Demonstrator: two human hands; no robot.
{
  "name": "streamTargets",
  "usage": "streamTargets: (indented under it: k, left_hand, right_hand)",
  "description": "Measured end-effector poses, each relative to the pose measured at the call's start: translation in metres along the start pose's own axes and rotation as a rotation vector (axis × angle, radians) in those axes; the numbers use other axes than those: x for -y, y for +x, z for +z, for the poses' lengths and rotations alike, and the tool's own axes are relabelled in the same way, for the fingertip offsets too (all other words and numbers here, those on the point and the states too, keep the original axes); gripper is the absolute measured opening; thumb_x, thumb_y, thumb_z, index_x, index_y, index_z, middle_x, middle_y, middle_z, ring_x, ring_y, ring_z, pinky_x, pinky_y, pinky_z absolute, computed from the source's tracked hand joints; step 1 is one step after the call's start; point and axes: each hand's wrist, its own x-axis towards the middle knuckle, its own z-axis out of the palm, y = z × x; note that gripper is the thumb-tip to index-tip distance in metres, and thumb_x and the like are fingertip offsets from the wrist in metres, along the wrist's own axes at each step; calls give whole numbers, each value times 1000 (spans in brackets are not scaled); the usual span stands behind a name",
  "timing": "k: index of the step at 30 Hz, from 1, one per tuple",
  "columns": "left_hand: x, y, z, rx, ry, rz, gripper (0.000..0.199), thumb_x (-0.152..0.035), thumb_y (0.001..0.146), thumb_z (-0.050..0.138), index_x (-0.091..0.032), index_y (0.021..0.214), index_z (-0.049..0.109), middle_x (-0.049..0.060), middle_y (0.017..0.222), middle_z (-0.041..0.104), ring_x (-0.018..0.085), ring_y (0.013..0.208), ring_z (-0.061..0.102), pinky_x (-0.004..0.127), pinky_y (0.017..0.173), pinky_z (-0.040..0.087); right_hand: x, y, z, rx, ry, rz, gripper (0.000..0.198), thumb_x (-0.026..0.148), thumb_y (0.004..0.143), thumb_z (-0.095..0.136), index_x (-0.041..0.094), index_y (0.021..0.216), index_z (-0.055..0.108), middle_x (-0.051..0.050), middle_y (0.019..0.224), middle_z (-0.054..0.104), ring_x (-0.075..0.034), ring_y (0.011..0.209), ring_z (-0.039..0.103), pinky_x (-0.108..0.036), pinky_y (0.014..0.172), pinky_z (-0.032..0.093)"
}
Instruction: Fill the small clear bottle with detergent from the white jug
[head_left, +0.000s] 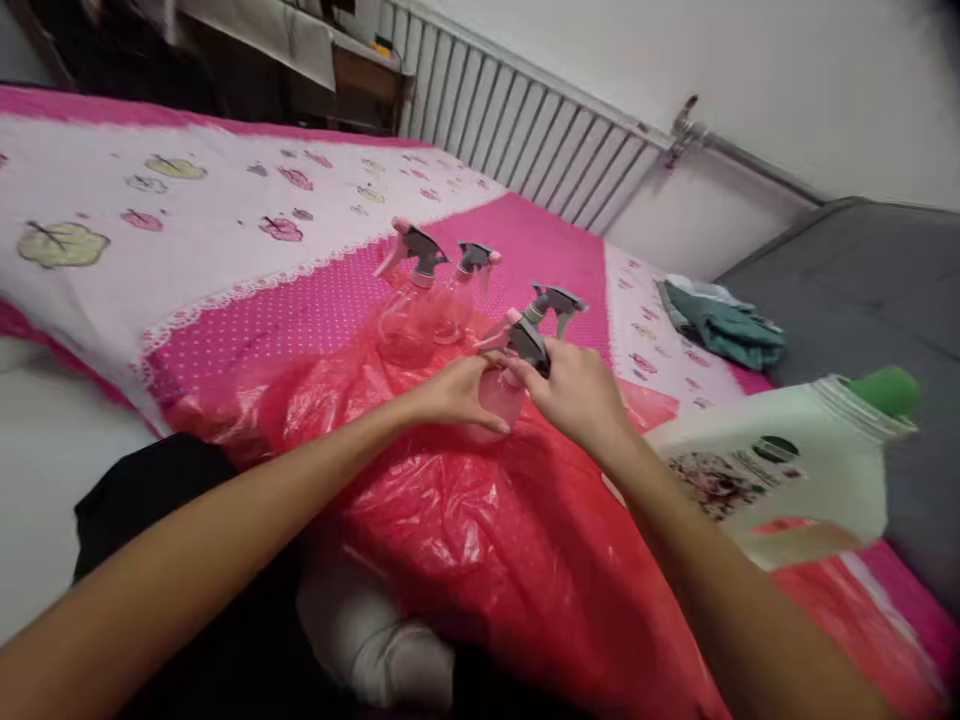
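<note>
My left hand [469,393] is closed around the clear body of a spray bottle [501,398] near its top. My right hand [576,388] grips that bottle's dark grey and pink trigger head [528,343], its fingers partly hidden. Just behind stands another spray bottle with a grey trigger [553,300], its body hidden by my hands. Two more clear spray bottles, one with a pink-and-grey head [420,250] and one beside it [450,312], stand farther back to the left. Under them lies a crumpled red plastic sheet [450,510].
To the right, a large pale jug with a green cap [795,470] leans at an angle. Folded green cloth [724,325] lies behind it, near a grey cushioned surface [862,280]. A pink-and-white patterned cover [300,290] spreads underneath. A white radiator [510,120] lines the wall.
</note>
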Motion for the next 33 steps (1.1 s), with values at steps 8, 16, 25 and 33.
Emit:
streamTargets:
  k: [8, 16, 25, 33]
  left_hand:
    - [1, -2, 1, 19, -1, -2, 79, -47, 65, 91, -18, 129, 55, 17, 141, 59, 35, 130, 57, 51, 111, 44]
    - [4, -2, -3, 148, -58, -25, 93, -45, 69, 86, -17, 148, 44, 18, 145, 57, 36, 135, 56, 53, 114, 43]
    - [6, -8, 3, 122, -78, 12, 90, -39, 75, 82, -23, 153, 41, 17, 158, 45, 34, 147, 45, 54, 123, 34]
    - [-4, -3, 1, 142, -3, 7, 77, -31, 71, 78, -16, 141, 50, 16, 140, 59, 33, 129, 59, 50, 112, 45]
  right_hand:
    - [-14, 2, 8, 6, 211, -117, 40, 48, 97, 54, 18, 122, 64, -13, 102, 74, -28, 91, 68, -35, 72, 39]
    - [-26, 15, 33, 44, 628, -220, 33, 51, 79, 67, 19, 82, 62, -2, 74, 64, -16, 68, 54, -31, 64, 38]
    - [-16, 6, 52, -161, 734, -97, 31, 50, 75, 66, 19, 74, 63, -4, 70, 64, -16, 63, 53, -31, 61, 37]
    - [-38, 3, 40, -39, 586, -327, 53, 45, 82, 72, 17, 125, 61, -5, 90, 68, -19, 72, 61, -34, 65, 50]
